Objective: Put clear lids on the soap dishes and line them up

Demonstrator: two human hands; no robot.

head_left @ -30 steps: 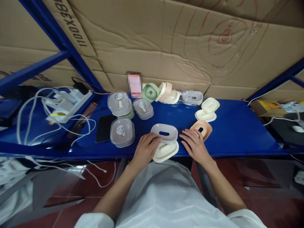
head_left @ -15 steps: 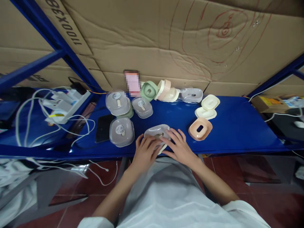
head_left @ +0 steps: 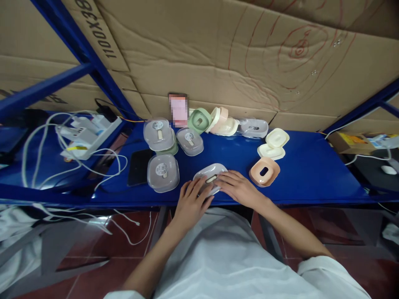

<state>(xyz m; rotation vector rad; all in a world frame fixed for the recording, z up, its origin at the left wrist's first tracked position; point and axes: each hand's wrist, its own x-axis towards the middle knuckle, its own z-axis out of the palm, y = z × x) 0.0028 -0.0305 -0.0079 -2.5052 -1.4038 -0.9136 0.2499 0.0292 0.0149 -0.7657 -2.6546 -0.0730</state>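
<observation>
Tray, lilac-grey with a central slot (head_left: 214, 169), near the front edge of a blue tabletop (head_left: 237, 155), beneath both hands. The left hand (head_left: 191, 204) lays bent fingers over its near-left side; the right hand (head_left: 240, 187) reaches over its right side, fingers together. Whether either hand closes around the rim or merely presses cannot be told, since the fingers hide the contact. The opposed placement probably steadies the shallow shell from two sides. Cream colour shows through the slot, suggesting a paler piece underneath. To the tray's right, and apart from it, sits an empty peach tray (head_left: 272, 177), matte, deep-walled and likewise slotted; its spot probably keeps it within easy reach. Beyond that, to the tray's far right, two smooth cream plates (head_left: 271, 151) overlap. To the tray's left stands a lidded lilac container (head_left: 163, 182), its clear, glossy cover bearing a round label; farther left and back are a container stack (head_left: 154, 139) and a smaller lidded box (head_left: 190, 145), likely grouped to free working room. Behind the tray, a green tray (head_left: 205, 124) and a cream-and-peach cluster (head_left: 222, 126) lean near corrugated cardboard (head_left: 174, 50), which apparently serves as a backstop.
</observation>
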